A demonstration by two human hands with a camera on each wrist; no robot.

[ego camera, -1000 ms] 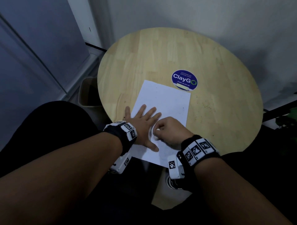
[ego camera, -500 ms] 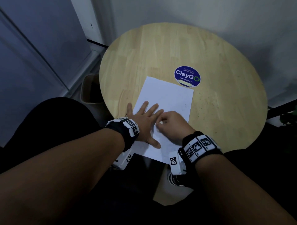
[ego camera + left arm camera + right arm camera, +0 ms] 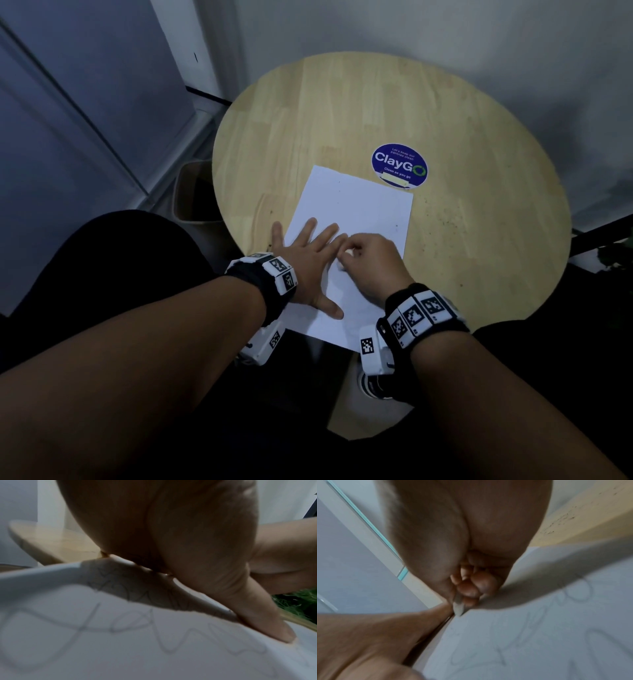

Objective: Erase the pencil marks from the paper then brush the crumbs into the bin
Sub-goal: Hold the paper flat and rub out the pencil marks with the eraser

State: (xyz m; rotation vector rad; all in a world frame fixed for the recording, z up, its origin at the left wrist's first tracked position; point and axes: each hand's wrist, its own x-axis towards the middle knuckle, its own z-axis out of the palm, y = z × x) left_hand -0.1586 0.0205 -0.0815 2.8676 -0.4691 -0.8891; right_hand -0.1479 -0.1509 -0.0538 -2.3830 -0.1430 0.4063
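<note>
Beside table (image 3: 479, 171): bin (image 3: 191, 192); ClayGo sticker (image 3: 399, 165) just past paper (image 3: 356, 212).

A round wooden table (image 3: 479, 240) is set against a white wall (image 3: 411, 34). A blue sticker (image 3: 399, 165) is stuck near its centre. Grey panels (image 3: 85, 102) are seen at 10 o'clock.
</note>
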